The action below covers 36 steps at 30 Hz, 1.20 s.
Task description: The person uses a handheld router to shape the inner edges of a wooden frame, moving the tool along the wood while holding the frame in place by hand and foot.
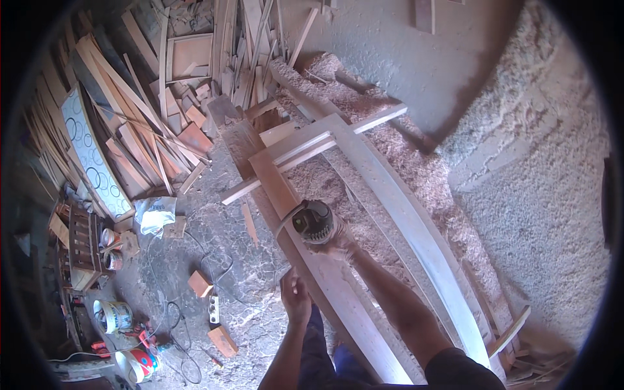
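My right hand (339,245) is closed round a handheld power tool (313,222) with a dark, round, vented top. The tool rests on the left long board of a pale wooden frame (344,286); its underside is hidden. A cord or hose curves from its left side. Lower left of the tool, my left hand (296,299) is beside the board's left edge, fingers loosely curled and nothing seen in them. I cannot tell whether it touches the wood. The frame's other long side, a curved board (396,201), runs down to the right.
A crossbar (383,118) sticks out past the frame's far end. Offcuts and planks (130,123) lean at the far left. Wood shavings (422,175) lie along the wall. Buckets (116,316), a power strip (214,309), wooden blocks (223,341) and loose cables lie on the floor at left.
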{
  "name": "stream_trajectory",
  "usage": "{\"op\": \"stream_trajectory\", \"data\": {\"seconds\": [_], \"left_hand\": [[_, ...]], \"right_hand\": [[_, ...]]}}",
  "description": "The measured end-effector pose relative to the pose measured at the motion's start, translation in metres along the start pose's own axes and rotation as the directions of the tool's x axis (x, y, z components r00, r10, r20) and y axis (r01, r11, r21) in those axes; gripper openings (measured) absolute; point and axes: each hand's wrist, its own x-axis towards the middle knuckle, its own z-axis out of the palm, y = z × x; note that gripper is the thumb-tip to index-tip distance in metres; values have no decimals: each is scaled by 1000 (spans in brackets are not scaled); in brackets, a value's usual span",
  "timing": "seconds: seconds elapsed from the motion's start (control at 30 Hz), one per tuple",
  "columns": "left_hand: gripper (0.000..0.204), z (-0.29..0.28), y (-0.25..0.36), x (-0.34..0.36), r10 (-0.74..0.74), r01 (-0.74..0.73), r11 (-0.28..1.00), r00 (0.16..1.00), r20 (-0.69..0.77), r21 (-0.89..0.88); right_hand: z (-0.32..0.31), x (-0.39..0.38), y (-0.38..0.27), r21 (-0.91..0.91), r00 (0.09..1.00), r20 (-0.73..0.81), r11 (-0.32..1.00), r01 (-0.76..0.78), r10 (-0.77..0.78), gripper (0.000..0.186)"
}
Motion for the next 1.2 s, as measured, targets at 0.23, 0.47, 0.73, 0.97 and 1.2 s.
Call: {"op": "stream_trajectory", "data": {"seconds": [0.23, 0.47, 0.73, 0.97, 1.2], "left_hand": [[90, 6, 59, 59, 333, -553, 755, 786, 521, 351], [87, 21, 28, 31, 297, -551, 784, 738, 607, 286], [47, 30, 30, -27, 298, -459, 867, 789, 538, 193], [49, 35, 57, -86, 312, -516, 823, 761, 569, 238], [59, 36, 66, -159, 214, -278, 960, 823, 526, 44]], "right_hand": [[-2, -61, 12, 197, 988, 152, 980, -23, -7, 95], [-12, -100, 14, 92, 994, 104, 995, 27, -36, 100], [-39, -147, -6, 14, 990, 126, 997, -74, 71, 92], [-42, -210, 8, 74, 1000, 14, 997, 20, -21, 87], [-57, -283, -4, 128, 997, 78, 991, -39, 29, 91]]}}
